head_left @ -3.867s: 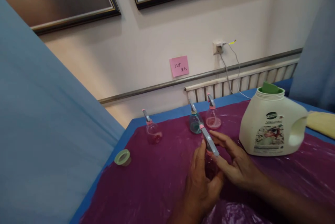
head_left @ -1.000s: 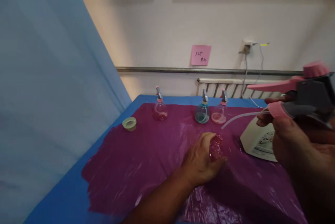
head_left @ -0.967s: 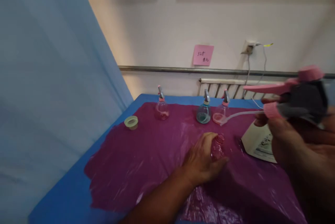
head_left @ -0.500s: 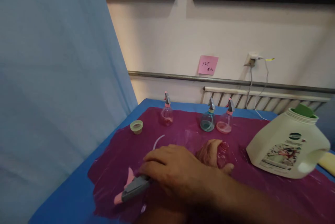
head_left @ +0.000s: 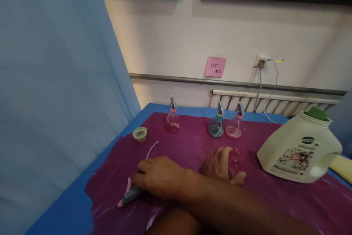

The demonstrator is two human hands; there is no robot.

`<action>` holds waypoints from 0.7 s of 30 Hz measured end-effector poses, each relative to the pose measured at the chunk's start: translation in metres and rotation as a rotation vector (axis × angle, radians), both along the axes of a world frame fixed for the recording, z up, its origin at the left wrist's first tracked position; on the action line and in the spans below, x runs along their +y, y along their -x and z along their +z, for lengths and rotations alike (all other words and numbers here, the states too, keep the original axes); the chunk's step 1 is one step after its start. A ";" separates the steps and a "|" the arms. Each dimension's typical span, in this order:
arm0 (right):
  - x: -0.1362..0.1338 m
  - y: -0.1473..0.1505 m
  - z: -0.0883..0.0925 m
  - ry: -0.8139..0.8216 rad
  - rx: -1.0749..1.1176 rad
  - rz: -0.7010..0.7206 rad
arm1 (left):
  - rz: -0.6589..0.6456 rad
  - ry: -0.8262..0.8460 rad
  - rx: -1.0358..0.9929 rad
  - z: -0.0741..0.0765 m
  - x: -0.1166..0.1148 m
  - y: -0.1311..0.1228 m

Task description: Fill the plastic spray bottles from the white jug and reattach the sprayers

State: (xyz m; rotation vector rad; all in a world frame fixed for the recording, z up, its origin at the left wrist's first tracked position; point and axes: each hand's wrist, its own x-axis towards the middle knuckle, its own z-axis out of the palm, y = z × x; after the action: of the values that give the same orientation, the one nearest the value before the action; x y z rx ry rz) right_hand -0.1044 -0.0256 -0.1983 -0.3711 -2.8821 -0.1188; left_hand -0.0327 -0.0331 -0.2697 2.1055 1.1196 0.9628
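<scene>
While your right hand (head_left: 161,176) presses closed on the spray trigger head (head_left: 129,194) on the desk (head_left: 68,213), your left hand (head_left: 217,163) grips the open pink bottle (head_left: 235,161) just beside it.

Both forearms are showing bare, with no sleeves reaching them. The left hand (head_left: 220,162) and right hand (head_left: 161,175) are wearing no gloves or rings.

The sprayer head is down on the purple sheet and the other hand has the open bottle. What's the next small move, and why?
Probably let go of the sprayer head and draw the right hand back across toward the white jug. The head lies flat on the purple sheet, so it needs no support, and the left hand grips the uncapped pink bottle upright, mouth open.
</scene>
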 end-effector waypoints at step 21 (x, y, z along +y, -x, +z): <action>-0.057 -0.092 0.001 0.120 0.731 -0.054 | 0.037 -0.123 -0.027 0.009 -0.007 -0.001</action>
State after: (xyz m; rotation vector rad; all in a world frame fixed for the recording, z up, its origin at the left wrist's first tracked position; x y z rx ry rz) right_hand -0.0121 -0.0822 -0.1970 -0.4091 -2.1613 0.1538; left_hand -0.0321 -0.0406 -0.2608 2.1690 1.1150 1.0994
